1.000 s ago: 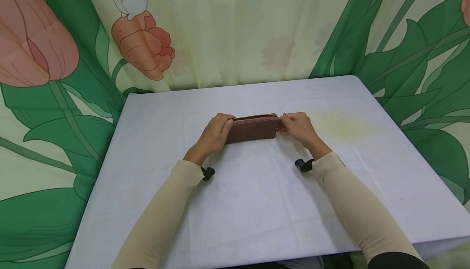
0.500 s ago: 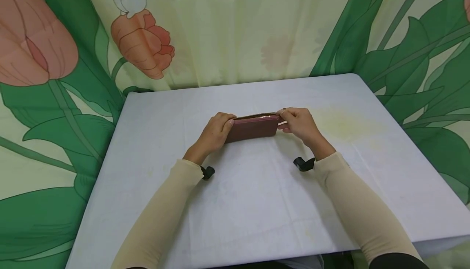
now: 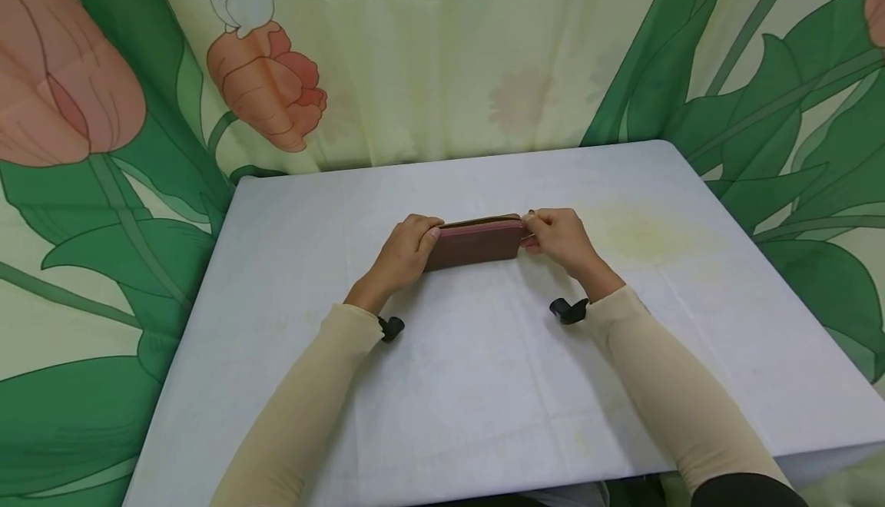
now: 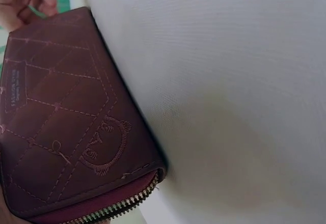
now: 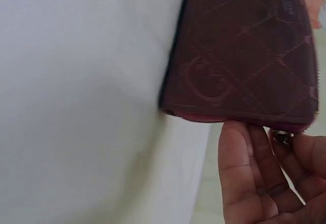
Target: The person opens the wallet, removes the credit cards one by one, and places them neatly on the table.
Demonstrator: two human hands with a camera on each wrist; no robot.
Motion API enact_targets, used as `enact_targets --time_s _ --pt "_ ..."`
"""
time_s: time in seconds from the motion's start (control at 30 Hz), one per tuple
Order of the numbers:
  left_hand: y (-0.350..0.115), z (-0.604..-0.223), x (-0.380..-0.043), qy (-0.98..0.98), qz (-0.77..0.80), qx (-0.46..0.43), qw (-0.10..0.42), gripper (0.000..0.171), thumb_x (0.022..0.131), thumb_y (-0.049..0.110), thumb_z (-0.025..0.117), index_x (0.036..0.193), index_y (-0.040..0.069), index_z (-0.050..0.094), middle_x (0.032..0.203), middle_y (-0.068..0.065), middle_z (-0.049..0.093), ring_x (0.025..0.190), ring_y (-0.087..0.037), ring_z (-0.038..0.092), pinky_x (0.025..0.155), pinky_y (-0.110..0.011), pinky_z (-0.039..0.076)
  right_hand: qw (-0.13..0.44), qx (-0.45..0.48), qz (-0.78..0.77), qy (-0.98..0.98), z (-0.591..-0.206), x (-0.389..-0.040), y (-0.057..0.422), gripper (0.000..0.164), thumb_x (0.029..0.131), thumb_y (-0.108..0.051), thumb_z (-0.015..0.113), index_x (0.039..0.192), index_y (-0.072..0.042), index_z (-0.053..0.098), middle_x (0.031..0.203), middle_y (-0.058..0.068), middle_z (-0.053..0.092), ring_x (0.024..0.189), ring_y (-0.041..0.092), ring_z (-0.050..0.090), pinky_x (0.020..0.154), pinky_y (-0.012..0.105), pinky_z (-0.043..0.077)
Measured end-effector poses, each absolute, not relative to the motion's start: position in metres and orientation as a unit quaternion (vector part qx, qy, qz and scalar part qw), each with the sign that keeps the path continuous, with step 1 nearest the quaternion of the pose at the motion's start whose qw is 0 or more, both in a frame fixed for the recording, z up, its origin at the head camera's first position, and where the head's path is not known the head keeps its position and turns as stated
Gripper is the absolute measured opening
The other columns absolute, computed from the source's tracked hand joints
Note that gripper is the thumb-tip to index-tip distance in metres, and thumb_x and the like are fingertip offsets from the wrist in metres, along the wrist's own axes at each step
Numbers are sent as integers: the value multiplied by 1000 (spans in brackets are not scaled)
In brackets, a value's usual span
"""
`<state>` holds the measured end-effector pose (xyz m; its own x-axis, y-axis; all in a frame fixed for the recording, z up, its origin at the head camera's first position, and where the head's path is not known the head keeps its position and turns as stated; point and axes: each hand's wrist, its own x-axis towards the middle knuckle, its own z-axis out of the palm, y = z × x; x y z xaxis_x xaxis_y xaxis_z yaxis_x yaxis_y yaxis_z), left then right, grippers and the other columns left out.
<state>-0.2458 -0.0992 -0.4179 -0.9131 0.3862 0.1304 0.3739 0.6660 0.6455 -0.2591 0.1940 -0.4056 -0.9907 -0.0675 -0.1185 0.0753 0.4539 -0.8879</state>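
A dark maroon zip-around wallet [image 3: 477, 243] stands on its long edge on the table, zipper side up. My left hand [image 3: 404, 250] grips its left end, thumb on the near face. At the right end, my right hand [image 3: 563, 242] pinches the metal zipper pull [image 5: 281, 137] between thumb and forefinger, while other fingers [image 5: 235, 158] touch the wallet's end. Quilted stitching and an embroidered bear-like face [image 4: 107, 145] show on the wallet in the left wrist view. Brass zipper teeth [image 4: 117, 207] run along the end there. My left hand is mostly hidden in that view.
A white cloth covers the table [image 3: 456, 384], with a faint yellowish stain [image 3: 639, 234] at the right. Behind it hangs a curtain [image 3: 429, 61] printed with tulips, leaves and a rabbit. Black camera mounts [image 3: 569, 310] sit on both wrists.
My right hand rose to the wallet's top right corner, then drew slightly down again with its fingers more curled. The left hand and the wallet have hardly moved.
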Motion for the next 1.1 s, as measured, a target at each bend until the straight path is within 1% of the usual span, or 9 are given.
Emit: enact_targets --time_s 0.2,0.3,0.4,0.53,0.6,0.73,0.83,0.97,1.1 --pt "-100 -417 -246 912 354 205 4 42 115 26 38 145 6 58 146 -16 55 140 -34 47 119 -50 34 67 -1 -568 821 -398 -253 194 41 111 -33 51 130 -1 70 126 22 70 109 32 74 83 36 62" --pt "-100 -417 -247 912 351 211 3 42 115 26 38 145 5 58 146 -17 56 140 -34 47 119 -50 34 73 0 -573 816 -398 -253 194 43 111 -35 52 132 -2 69 128 22 69 111 35 73 85 39 62" --pt "-99 -416 -248 914 346 213 2 42 115 26 38 144 5 59 145 -18 56 139 -35 48 119 -50 34 76 -5 -577 813 -399 -255 195 41 109 -33 56 123 3 70 127 21 69 108 33 75 84 39 62" --pt "-99 -416 -247 914 346 213 -1 41 115 25 38 143 4 60 144 -18 57 138 -35 49 118 -49 34 89 -5 -593 801 -401 -259 198 37 108 -27 60 106 9 67 121 17 70 99 22 76 82 35 62" --pt "-98 -416 -247 913 347 215 -3 42 115 25 38 143 4 60 144 -18 57 138 -35 49 118 -49 34 100 -1 -603 791 -402 -259 200 34 107 -23 61 101 11 66 119 14 69 97 18 76 83 35 62" --pt "-98 -417 -246 912 350 215 -2 42 115 26 38 143 4 60 144 -18 56 138 -35 49 118 -50 34 112 0 -605 789 -405 -260 203 33 107 -17 60 104 14 68 123 14 67 96 13 75 86 34 61" --pt "-98 -418 -246 911 352 213 1 42 115 26 38 143 4 59 144 -18 56 138 -35 48 118 -50 34 106 0 -587 803 -407 -261 202 33 108 -18 60 111 13 70 126 19 68 93 9 74 84 31 61" --pt "-98 -419 -246 913 348 212 2 42 115 27 38 145 5 58 146 -18 55 138 -36 48 117 -51 35 89 2 -564 821 -408 -262 200 33 108 -19 60 115 10 72 120 23 70 86 9 73 78 26 61" --pt "-94 -416 -245 927 289 238 -35 39 114 24 42 148 11 56 147 -16 55 139 -38 47 117 -54 35 86 -1 -577 812 -409 -260 200 33 107 -20 60 117 10 72 112 17 73 88 13 74 79 27 61"
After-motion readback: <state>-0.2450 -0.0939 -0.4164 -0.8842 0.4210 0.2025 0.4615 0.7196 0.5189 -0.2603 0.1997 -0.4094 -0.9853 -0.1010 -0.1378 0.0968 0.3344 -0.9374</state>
